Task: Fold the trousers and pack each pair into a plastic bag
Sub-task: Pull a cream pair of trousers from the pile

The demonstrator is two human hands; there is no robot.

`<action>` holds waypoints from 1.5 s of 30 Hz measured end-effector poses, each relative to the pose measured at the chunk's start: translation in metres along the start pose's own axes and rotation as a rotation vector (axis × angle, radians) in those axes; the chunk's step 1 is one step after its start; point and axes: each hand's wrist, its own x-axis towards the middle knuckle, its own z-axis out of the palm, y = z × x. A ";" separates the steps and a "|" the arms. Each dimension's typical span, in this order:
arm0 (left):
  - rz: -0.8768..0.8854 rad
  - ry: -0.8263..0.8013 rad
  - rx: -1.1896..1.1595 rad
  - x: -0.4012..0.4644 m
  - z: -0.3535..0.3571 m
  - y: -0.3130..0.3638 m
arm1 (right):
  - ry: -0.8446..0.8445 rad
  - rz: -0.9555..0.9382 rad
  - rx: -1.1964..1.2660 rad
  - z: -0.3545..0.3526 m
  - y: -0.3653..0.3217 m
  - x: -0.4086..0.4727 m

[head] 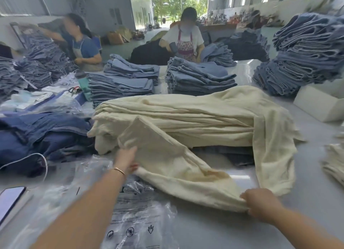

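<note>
Trousers (178, 167) gripped by left hand (125, 160); right hand (260, 205) pinches edge.

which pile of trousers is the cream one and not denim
The cream pile in the middle, right ahead of both hands; the left hand and right hand grip a pair pulled from it. Every other stack is blue denim.

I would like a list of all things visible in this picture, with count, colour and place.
cream trousers: one pair, cream, pulled off the pile toward the near table edge
cream pile: one, cream, table centre
denim stacks: many, blue, far table
dark denim heap: one, navy, left
plastic bags: several, clear, near edge
phone: one, dark, near left
workers: two, far side
left hand: grips the trousers
right hand: grips the trousers
</note>
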 end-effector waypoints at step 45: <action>0.138 -0.148 0.193 -0.129 -0.016 -0.184 | -0.079 0.299 0.106 0.017 -0.023 -0.066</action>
